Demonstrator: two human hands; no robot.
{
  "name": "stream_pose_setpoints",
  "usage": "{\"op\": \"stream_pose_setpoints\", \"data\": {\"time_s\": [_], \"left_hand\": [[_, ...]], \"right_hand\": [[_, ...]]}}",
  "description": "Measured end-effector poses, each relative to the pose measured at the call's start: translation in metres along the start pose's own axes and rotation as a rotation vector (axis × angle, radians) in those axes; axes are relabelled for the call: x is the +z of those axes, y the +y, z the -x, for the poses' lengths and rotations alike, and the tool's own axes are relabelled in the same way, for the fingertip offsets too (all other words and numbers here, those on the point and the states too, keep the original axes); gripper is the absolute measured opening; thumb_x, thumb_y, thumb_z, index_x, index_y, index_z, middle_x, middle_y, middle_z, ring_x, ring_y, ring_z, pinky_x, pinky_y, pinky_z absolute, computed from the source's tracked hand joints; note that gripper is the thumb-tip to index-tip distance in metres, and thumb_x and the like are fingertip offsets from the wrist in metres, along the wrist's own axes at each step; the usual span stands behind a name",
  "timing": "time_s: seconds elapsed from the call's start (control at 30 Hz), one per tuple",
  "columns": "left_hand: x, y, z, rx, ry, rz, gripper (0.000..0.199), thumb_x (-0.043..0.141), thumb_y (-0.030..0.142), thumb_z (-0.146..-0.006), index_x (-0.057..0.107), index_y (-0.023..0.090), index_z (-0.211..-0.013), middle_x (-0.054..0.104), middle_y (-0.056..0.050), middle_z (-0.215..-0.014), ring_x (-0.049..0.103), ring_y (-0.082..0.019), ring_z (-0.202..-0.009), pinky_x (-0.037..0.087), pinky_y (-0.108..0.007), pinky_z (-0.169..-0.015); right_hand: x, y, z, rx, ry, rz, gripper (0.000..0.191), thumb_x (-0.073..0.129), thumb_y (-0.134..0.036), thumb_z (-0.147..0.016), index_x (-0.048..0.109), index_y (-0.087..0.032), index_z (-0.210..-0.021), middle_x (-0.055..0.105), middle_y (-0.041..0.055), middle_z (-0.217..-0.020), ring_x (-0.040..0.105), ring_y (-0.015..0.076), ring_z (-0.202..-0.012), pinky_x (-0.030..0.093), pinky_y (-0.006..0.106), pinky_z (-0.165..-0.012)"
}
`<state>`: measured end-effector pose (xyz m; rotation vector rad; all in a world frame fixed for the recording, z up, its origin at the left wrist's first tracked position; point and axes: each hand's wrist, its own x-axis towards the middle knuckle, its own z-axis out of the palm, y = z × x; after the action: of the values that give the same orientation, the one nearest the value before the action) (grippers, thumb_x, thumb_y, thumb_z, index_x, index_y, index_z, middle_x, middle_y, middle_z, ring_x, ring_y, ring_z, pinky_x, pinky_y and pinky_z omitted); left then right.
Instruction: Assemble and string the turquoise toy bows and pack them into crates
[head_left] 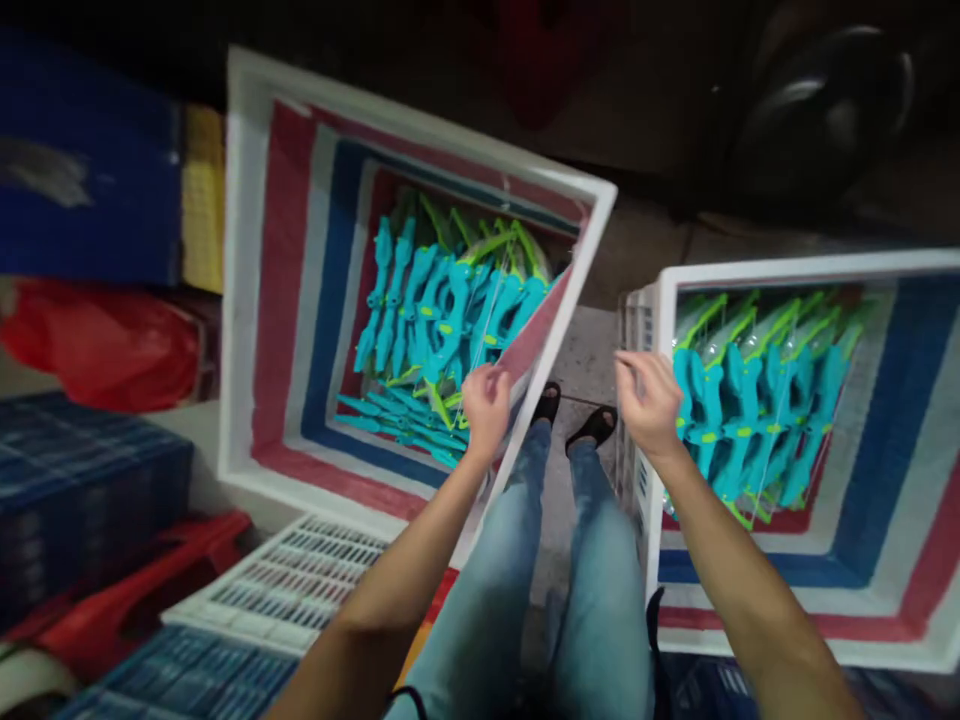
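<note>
Two white crates lined with striped red, white and blue sheeting stand side by side. The left crate (240, 250) holds rows of turquoise and lime-green plastic pieces (442, 310). Similar turquoise pieces (739, 400) lie in rows in the right crate (810, 265). Over the near right part of the left crate is my left hand (487, 400), its fingers curled together; whatever they may pinch is too small to make out. My right hand (649, 395) is by the left rim of the right crate, thumb and fingers drawn together, with any held item too small to tell.
At the left are a blue box (90, 170), a red bag (105, 340) and blue plaid boxes (82, 480). A white slatted crate (285, 580) and a red stool-like object (142, 590) sit lower left. The person's feet are on the floor between the crates.
</note>
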<state>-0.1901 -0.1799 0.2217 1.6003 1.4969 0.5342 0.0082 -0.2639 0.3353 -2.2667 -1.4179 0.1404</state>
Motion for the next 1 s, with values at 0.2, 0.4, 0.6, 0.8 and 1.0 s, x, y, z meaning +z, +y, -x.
{"op": "stream_pose_setpoints", "data": {"time_s": [0.2,0.4,0.6,0.8,1.0], "left_hand": [[-0.006,-0.16,-0.028,-0.554,-0.034,-0.074,0.015,0.054,0.022,-0.078,0.066,0.017,-0.086,0.071,-0.012,-0.089,0.068,-0.031,-0.097,0.056,-0.048,-0.092],[0.019,-0.24,-0.09,-0.51,-0.108,-0.063,0.043,0.055,0.022,-0.08,0.062,0.012,-0.121,0.062,-0.02,-0.131,0.051,-0.035,-0.131,0.038,-0.049,-0.115],[0.049,-0.269,-0.157,-0.275,-0.329,-0.246,0.068,0.055,0.02,-0.081,0.04,0.004,-0.145,0.045,-0.024,-0.149,0.034,-0.036,-0.144,0.024,-0.053,-0.121],[0.027,-0.269,-0.162,-0.227,-0.487,-0.376,0.058,0.06,0.026,-0.079,0.049,0.006,-0.133,0.055,-0.024,-0.135,0.047,-0.041,-0.13,0.035,-0.055,-0.111],[-0.078,-0.247,-0.146,-0.307,-0.256,-0.513,0.047,0.067,0.033,-0.079,0.055,0.008,-0.116,0.065,-0.018,-0.12,0.055,-0.034,-0.118,0.041,-0.051,-0.106]], "right_hand": [[0.201,-0.06,-0.13,-0.444,-0.89,0.586,0.04,0.036,-0.011,-0.095,0.071,-0.008,-0.114,0.068,0.0215,-0.115,0.054,0.0317,-0.117,0.04,0.044,-0.096],[0.321,-0.038,-0.133,-0.593,-1.405,0.995,0.039,0.05,-0.01,-0.084,0.07,-0.009,-0.118,0.065,0.0221,-0.124,0.055,0.0354,-0.119,0.038,0.052,-0.099],[0.327,0.002,-0.113,-0.83,-1.443,1.126,0.042,0.036,-0.015,-0.096,0.057,-0.008,-0.131,0.061,0.0242,-0.129,0.056,0.0345,-0.12,0.042,0.046,-0.094],[0.318,-0.019,-0.118,-0.985,-1.523,1.057,0.04,0.052,-0.017,-0.09,0.054,-0.011,-0.129,0.068,0.0203,-0.115,0.065,0.0307,-0.106,0.046,0.037,-0.082],[0.284,-0.078,-0.122,-1.028,-1.414,0.971,0.039,0.048,-0.018,-0.093,0.052,-0.013,-0.131,0.071,0.0173,-0.106,0.068,0.027,-0.097,0.043,0.033,-0.075]]}}
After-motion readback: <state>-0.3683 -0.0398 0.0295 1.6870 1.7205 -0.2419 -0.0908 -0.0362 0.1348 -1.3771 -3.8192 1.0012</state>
